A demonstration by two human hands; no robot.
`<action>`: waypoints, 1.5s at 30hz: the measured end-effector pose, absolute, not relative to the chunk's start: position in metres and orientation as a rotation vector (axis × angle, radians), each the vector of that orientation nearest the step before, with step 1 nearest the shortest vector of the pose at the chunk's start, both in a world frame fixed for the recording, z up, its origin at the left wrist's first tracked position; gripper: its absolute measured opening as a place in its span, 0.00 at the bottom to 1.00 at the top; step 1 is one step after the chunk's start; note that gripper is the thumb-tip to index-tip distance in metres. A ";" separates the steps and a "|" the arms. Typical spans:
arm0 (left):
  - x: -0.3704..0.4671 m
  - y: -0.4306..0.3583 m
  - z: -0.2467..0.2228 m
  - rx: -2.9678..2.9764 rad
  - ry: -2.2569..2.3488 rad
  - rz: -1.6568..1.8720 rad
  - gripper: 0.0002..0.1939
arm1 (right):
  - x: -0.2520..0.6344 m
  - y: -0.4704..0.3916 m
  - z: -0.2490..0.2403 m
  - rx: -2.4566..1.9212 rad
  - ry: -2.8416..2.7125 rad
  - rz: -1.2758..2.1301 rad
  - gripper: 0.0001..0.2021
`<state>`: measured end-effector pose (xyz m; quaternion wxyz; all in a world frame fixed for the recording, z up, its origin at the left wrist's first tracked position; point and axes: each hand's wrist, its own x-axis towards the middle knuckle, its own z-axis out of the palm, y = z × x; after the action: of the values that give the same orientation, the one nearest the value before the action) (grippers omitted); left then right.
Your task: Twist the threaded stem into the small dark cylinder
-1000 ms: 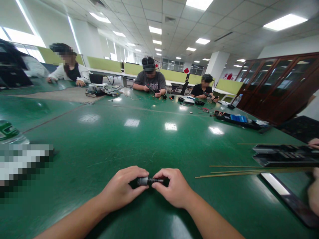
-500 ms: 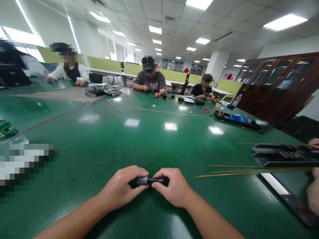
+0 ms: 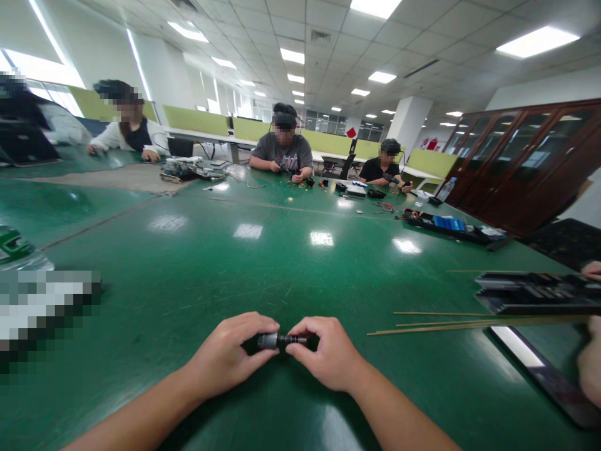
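Observation:
Low in the middle of the view, a small dark cylindrical part [image 3: 269, 341] lies level above or on the green table [image 3: 225, 263]; whether it touches the surface I cannot tell. My left hand [image 3: 235, 351] pinches its wider grey end between thumb and fingers. On the other side, my right hand [image 3: 323, 354] grips the thinner, ringed end with thumb and forefinger. The two hands face each other with a narrow gap between their fingertips, where black rings of the part show.
Thin rods [image 3: 436, 325], black rails [image 3: 526, 293] and a dark flat device [image 3: 539, 373] lie right, beside another person's hand. Left are a blurred-out slab [image 3: 42, 300] and a clear bottle [image 3: 21, 250]. Farther back, people sit near a black tray [image 3: 469, 233].
My hands and the part have not visibly moved. Across the table, the person in grey has raised their head slightly.

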<state>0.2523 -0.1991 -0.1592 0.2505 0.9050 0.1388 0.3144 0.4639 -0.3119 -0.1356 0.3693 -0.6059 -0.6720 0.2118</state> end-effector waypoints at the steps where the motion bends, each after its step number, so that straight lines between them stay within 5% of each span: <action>1: 0.252 -0.199 -0.159 2.464 0.383 0.851 0.14 | 0.464 -0.312 -0.136 -1.553 -1.727 0.544 0.03; 45: 0.251 -0.196 -0.161 2.463 0.376 0.871 0.14 | 0.465 -0.312 -0.136 -1.572 -1.701 0.547 0.04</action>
<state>0.2513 -0.1963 -0.1609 0.2484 0.9039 0.1381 0.3196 0.4652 -0.3120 -0.1363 0.3717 -0.6131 -0.6637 0.2132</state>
